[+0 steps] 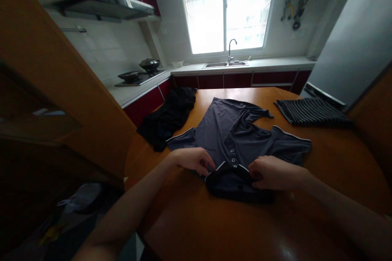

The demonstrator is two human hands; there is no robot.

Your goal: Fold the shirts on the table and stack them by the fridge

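A dark grey polo shirt (214, 130) lies front up across the wooden table, its collar toward me and its hem toward the window. White piping edges the collar and sleeves, and a few buttons run down the placket. My left hand (196, 160) pinches the collar at its left side, fingers closed. On the collar's right side, my right hand (269, 173) is closed on the fabric too. Between the hands the neck opening gapes. The shirt's lower part is creased and bunched toward the right.
A crumpled black garment (171, 114) lies at the table's left, and a folded striped cloth (312, 111) at the far right. The round wooden table (196, 228) fills the foreground. Beyond stand a counter with a sink (216, 65), a stove with pans (149, 64), and a fridge (346, 40).
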